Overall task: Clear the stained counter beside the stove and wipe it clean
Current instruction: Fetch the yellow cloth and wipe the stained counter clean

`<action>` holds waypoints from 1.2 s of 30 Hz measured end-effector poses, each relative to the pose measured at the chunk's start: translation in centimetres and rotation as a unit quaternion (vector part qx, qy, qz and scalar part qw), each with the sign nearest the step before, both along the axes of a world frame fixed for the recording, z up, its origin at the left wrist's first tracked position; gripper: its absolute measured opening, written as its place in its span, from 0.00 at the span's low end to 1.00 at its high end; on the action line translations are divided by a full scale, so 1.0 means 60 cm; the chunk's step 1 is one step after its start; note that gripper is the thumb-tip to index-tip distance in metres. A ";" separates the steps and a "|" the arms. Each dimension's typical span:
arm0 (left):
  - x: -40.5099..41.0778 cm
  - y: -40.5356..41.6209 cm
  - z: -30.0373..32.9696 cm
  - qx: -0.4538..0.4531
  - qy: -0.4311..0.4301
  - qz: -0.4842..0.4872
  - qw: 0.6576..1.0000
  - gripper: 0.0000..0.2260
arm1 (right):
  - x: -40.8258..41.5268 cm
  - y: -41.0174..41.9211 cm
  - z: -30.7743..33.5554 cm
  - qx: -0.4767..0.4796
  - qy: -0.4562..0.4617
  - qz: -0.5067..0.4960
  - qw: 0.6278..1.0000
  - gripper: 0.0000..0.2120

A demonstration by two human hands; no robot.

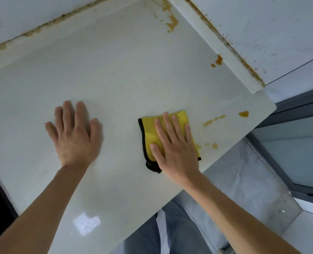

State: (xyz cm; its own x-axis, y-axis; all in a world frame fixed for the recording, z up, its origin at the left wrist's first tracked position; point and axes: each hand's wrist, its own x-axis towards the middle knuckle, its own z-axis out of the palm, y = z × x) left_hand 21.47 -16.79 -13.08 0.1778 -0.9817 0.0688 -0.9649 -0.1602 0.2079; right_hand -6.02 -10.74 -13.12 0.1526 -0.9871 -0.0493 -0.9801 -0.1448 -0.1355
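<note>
White counter (126, 74) is cleared; wiping is in hand. At left, the left hand (75, 134) is laid flat, fingers straight, holding nothing. Right of it, the yellow cloth (149, 132) is pressed down by the flat right hand (176, 145). Orange stains (213, 120) further right are probably to be wiped next.

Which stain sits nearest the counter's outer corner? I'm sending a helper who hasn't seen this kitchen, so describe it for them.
Start at the white counter and follow its front edge, past the right hand pressing the yellow cloth, to the rounded corner. The heart-shaped blot lies just inside it: one solid amber patch, while the neighbouring smear is a thin broken streak.
</note>
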 end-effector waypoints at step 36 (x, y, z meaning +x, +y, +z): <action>-0.224 -0.101 -0.001 0.045 -0.019 -0.137 0.989 0.26 | -0.220 -0.352 0.023 0.000 0.037 -0.087 0.996 0.31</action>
